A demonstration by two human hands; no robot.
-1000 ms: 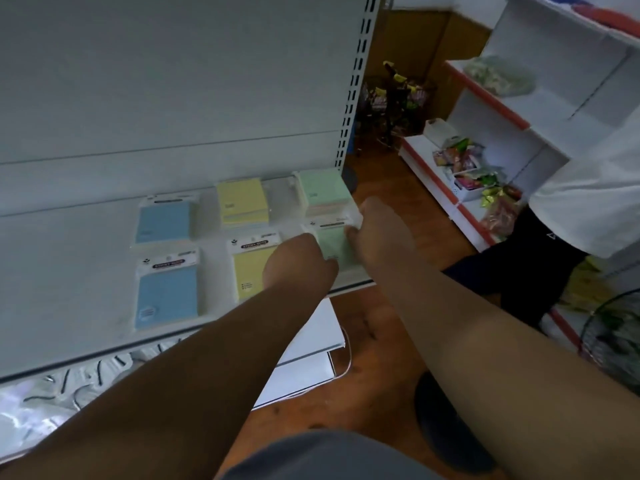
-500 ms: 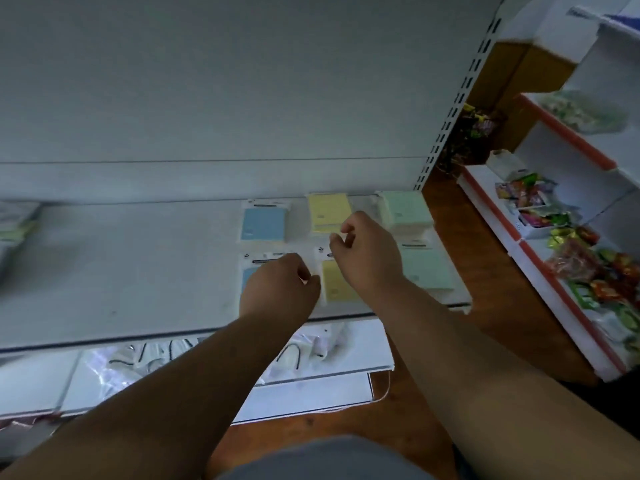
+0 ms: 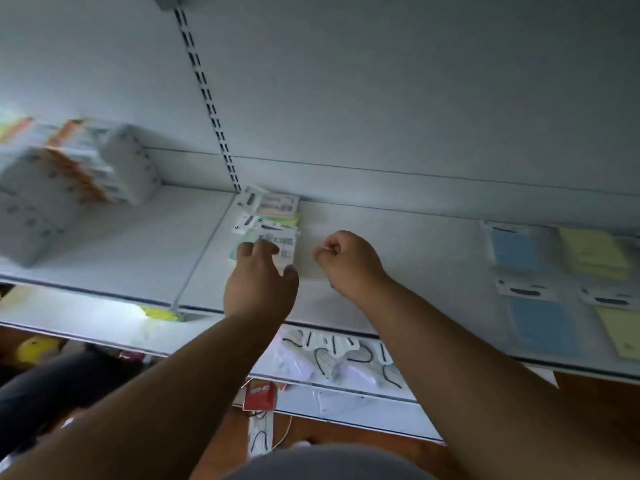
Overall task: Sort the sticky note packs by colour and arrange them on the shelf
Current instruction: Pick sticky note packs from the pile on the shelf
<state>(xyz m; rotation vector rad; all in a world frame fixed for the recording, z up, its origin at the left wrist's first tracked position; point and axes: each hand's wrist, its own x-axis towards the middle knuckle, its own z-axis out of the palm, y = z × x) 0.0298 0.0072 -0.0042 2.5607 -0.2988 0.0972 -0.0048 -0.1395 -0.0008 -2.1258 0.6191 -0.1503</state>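
Observation:
An unsorted pile of sticky note packs [image 3: 272, 220] lies on the white shelf [image 3: 408, 271], against the back panel beside the slotted upright. My left hand [image 3: 259, 275] reaches over the near end of the pile, fingers spread on the top pack, not closed around it. My right hand [image 3: 349, 261] hovers to the right of the pile, curled into a fist with nothing in it. At the far right lie sorted packs: two blue packs [image 3: 519, 251] [image 3: 540, 323] and two yellow packs [image 3: 592, 251] [image 3: 623, 334], in two rows.
Wrapped white and orange boxes [image 3: 72, 174] are stacked on the shelf at the left. The lower shelf [image 3: 332, 362] holds clear bags with black cords. A red pack [image 3: 259, 396] lies below it above the wooden floor.
My view and both hands have swung left, from the sorted blue, yellow and green packs to the unsorted pile. The left hand now rests on the pile; the green packs are out of view.

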